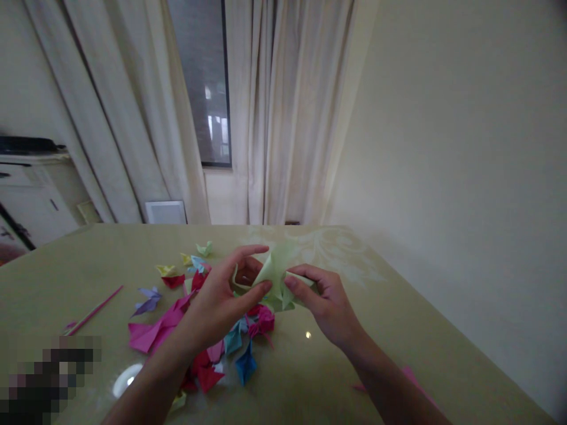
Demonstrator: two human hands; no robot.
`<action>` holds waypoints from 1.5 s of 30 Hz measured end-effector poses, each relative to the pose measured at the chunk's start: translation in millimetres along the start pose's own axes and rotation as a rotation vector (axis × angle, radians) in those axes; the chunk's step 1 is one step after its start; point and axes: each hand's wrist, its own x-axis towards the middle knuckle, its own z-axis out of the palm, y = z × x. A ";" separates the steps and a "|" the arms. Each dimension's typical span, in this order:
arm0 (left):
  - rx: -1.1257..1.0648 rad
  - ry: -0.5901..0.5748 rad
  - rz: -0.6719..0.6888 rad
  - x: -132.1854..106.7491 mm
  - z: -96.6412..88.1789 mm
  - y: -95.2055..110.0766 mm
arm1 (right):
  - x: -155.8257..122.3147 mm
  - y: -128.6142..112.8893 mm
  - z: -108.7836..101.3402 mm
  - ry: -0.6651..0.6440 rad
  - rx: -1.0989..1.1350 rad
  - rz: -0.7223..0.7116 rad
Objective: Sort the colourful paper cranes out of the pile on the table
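Note:
A pale green sheet of folded paper (pixel 275 276) is held above the table between both hands. My left hand (pixel 221 301) pinches its left side with thumb and fingers. On the sheet's right side my right hand (pixel 325 301) grips it with closed fingers. Beneath and to the left of the hands lie several folded paper shapes (pixel 239 348) in pink, red, blue, purple and yellow.
The yellowish glossy table (pixel 398 319) runs to the wall on the right. A pink stick (pixel 95 310) lies at the left, a large pink paper (pixel 153 332) beside the pile. Curtains and a window stand behind; a white cabinet is at the far left.

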 end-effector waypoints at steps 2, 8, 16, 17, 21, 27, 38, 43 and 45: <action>-0.021 -0.057 -0.034 -0.7 -0.8 -0.3 | 1.0 0.4 -1.5 -0.005 0.069 0.043; 0.088 -0.148 -0.031 -1.9 -3.6 1.9 | 2.0 -4.0 -4.5 -0.018 0.207 0.177; 0.109 -0.178 -0.007 -1.3 3.9 -0.8 | 2.6 -9.5 -10.2 -0.126 0.142 0.121; 0.101 -0.192 -0.018 -1.7 4.0 -1.7 | 2.5 -9.3 -10.2 -0.121 0.114 0.107; 0.130 -0.181 -0.008 -3.8 -0.1 -2.1 | 2.4 -7.3 -7.8 -0.059 -0.018 0.031; 0.200 -0.204 0.010 -2.0 -1.8 -2.4 | 1.0 -8.5 -0.6 -0.039 -0.053 0.006; 0.045 -0.231 -0.097 1.0 1.1 -6.6 | 3.0 -4.1 -22.9 -0.156 -0.012 0.048; -0.006 -0.224 -0.118 1.1 1.3 -4.9 | 3.7 -7.8 -32.4 -0.222 -0.036 -0.066; -0.009 -0.224 -0.116 1.1 0.9 -5.9 | 2.1 -11.0 -32.8 -0.221 -0.122 -0.151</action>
